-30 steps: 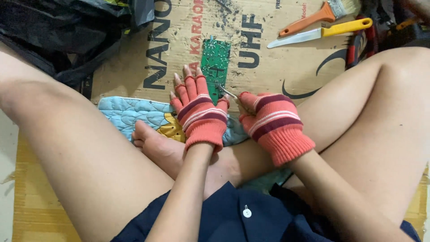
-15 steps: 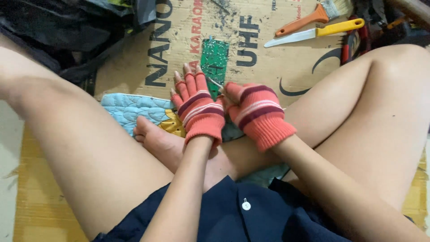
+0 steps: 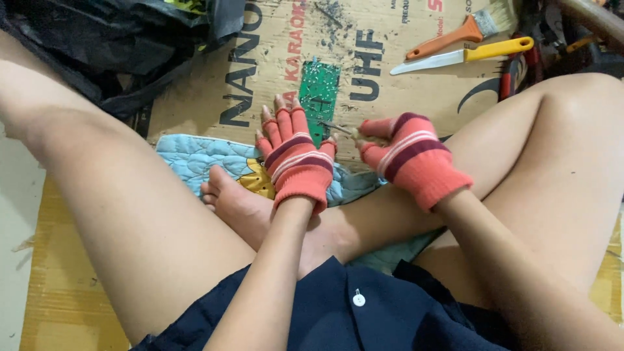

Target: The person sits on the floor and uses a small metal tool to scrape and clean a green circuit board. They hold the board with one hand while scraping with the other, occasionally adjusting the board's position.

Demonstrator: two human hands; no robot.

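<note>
Cardboard sheet (image 3: pixel 260 84) on floor, tools nearby.

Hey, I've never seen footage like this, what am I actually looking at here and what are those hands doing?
This is one view from a camera worn on a person's head, looking down at their own lap as they sit cross-legged on flattened cardboard. Both hands wear striped fingerless gloves. The left hand presses on a green circuit board. The right hand pinches a thin metal tool pointed at the board. Farther off lie a yellow-handled knife and an orange-handled brush. A quilted blue cloth sits under the foot.
</note>
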